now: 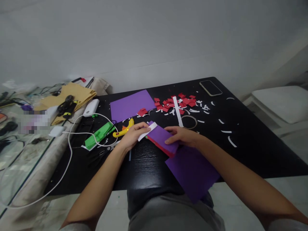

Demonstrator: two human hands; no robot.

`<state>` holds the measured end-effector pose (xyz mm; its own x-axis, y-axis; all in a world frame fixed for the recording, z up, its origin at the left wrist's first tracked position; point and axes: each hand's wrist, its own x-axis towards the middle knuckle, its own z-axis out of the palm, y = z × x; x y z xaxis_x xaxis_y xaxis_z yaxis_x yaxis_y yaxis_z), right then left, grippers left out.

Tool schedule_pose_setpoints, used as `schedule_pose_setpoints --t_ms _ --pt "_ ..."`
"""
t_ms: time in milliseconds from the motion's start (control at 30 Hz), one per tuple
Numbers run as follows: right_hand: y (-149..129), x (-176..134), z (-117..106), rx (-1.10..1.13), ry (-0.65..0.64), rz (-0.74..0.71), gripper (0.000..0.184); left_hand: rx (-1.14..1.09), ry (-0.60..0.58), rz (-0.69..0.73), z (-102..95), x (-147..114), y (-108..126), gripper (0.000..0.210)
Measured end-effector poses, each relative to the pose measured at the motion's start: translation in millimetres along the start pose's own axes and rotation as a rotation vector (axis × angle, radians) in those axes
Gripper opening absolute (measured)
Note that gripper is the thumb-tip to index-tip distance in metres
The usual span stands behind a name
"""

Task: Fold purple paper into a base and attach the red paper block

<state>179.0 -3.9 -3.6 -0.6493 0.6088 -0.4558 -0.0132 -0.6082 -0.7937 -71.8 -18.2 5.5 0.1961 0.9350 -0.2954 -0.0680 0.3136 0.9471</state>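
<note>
Between my hands is a folded purple paper piece point(161, 136) with a red lower edge and a white strip point(150, 131) across its left end. My left hand point(134, 134) pinches that left end at the white strip. Closed on the right part of the same piece, my right hand point(179, 136) has its thumb on top. A larger purple sheet point(192, 173) lies under my right forearm and hangs over the table's front edge. Just left of my left hand sits a yellow glue gun point(122, 131).
Red paper squares point(168, 104) and white scraps point(204, 107) lie scattered behind, with a tape ring point(189, 122). Another purple sheet point(131, 106), green strips point(100, 135), scissors point(109, 147) and a looping white cable point(70, 150) are leftward. A phone point(210, 88) rests back right.
</note>
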Motion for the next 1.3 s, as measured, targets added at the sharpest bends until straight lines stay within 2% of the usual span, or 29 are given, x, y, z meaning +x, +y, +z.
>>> schedule_pose_setpoints --t_ms 100,200,333,433,500,567,633,733,800,900,967,1133,1300 --pt "8 3 10 -0.016 -0.056 0.034 0.051 0.076 -0.080 0.007 6.8 -1 -8 0.029" --pt "15 7 19 -0.020 0.015 0.030 0.052 0.062 -0.096 0.026 15.7 -2 -15 0.028" --pt "15 7 20 -0.022 0.097 -0.035 0.054 -0.051 0.016 0.123 17.4 -2 -11 0.028" --pt "10 4 16 0.038 0.055 -0.065 0.050 -0.077 0.162 0.201 9.0 1 -5 0.027" --pt "8 2 13 0.104 -0.002 -0.104 0.046 0.068 0.231 0.262 2.8 3 -4 0.025" --pt "6 0 11 0.179 -0.048 -0.144 0.043 0.278 0.249 0.311 -0.4 4 -5 0.025" --pt "5 0 10 0.242 -0.076 -0.166 0.043 0.454 0.258 0.365 0.4 3 -8 0.020" --pt "7 0 9 0.278 -0.102 -0.182 0.041 0.612 0.294 0.524 6.5 -1 -10 0.018" --pt "8 1 9 0.269 -0.117 -0.186 0.039 0.592 0.242 0.564 11.5 -5 -9 0.027" --pt "11 4 11 0.239 -0.130 -0.180 0.042 0.380 0.046 0.430 18.5 -12 -6 0.045" --pt "12 5 13 0.212 -0.127 -0.171 0.043 0.294 -0.029 0.354 22.8 -16 -4 0.051" --pt "15 6 15 0.160 -0.128 -0.171 0.041 0.238 -0.077 0.284 29.7 -18 -3 0.056" --pt "14 3 15 0.160 -0.118 -0.201 0.047 0.194 -0.094 0.301 32.9 -18 -8 0.055"
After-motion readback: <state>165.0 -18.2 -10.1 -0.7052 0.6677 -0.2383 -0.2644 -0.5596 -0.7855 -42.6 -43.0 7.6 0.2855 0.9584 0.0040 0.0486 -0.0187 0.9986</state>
